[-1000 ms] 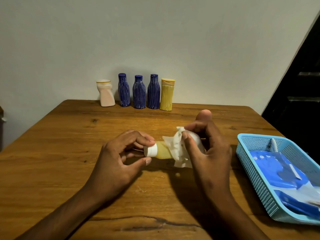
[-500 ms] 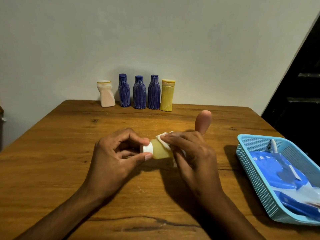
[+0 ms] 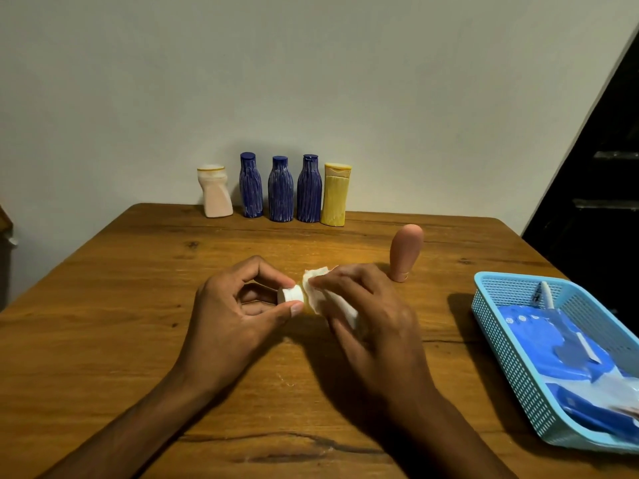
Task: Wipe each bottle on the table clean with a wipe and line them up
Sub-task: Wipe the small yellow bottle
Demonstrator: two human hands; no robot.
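A: Where was the little yellow bottle (image 3: pixel 301 301)?

B: It lay sideways, held just above the tabletop (image 3: pixel 138 305). The left hand (image 3: pixel 238 312) pinched its white cap (image 3: pixel 292 294) with thumb and fingers.

A: And the right hand (image 3: pixel 366 316)?

B: Its fingers curled round the bottle, pressing a white wipe (image 3: pixel 320 295) on it.

A: And the others?

B: Five bottles (image 3: pixel 280 193) stood in a row by the wall. A pink bottle (image 3: pixel 405 252) stood alone near a blue basket (image 3: pixel 511 357).

Small yellow bottle (image 3: pixel 300 303) w/ white cap (image 3: pixel 292 294) lies sideways mid-table, white wipe (image 3: pixel 323 299) wrapped round body.
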